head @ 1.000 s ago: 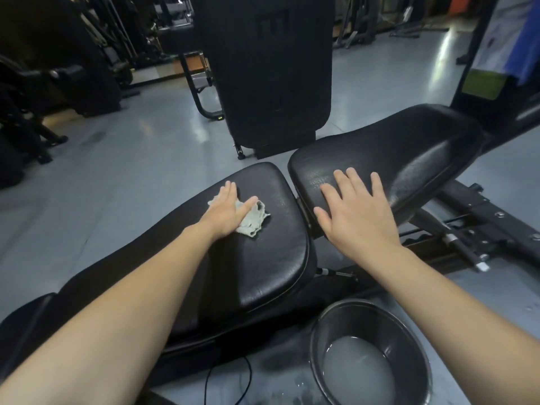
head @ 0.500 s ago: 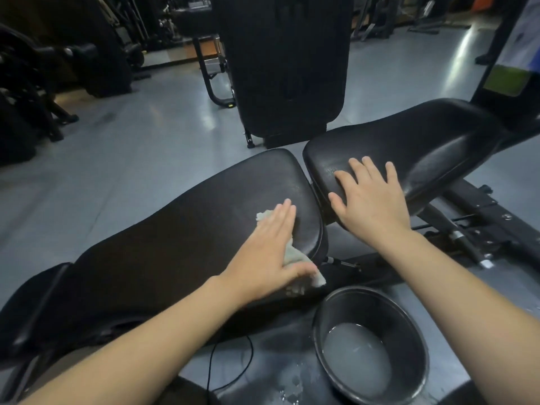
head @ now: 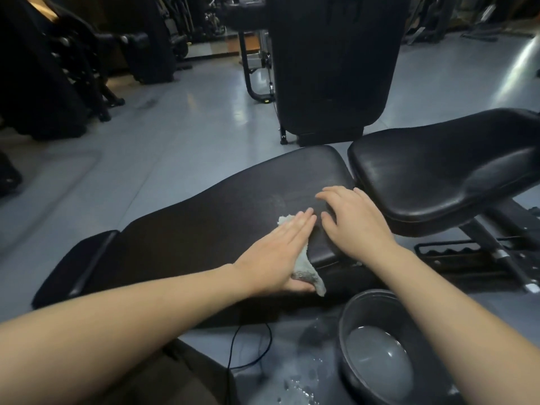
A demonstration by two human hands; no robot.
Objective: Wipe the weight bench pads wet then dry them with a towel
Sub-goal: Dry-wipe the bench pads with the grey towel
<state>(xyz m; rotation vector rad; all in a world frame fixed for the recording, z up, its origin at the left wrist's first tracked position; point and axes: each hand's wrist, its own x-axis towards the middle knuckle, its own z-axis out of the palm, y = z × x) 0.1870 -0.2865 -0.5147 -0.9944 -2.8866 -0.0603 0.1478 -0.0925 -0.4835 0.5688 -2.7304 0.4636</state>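
Black vinyl back pad (head: 204, 217) runs lengthwise across view; seat pad (head: 438, 176) sits just beside its right end, tilted up. Left hand (head: 280, 252) lies flat, fingers straight and together, pressing a pale cloth (head: 306, 273) onto the back pad's near edge; cloth's tail hangs off the edge by the thumb. Right hand (head: 353, 220) rests on the same pad, fingers spread and slightly bent, holding nothing. Dark basin (head: 365, 311) of water stands on wet grey floor (head: 175, 127) below.

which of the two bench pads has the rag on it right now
The long back pad, the left one. The left hand presses the rag flat at its near edge. The shorter seat pad on the right carries nothing.
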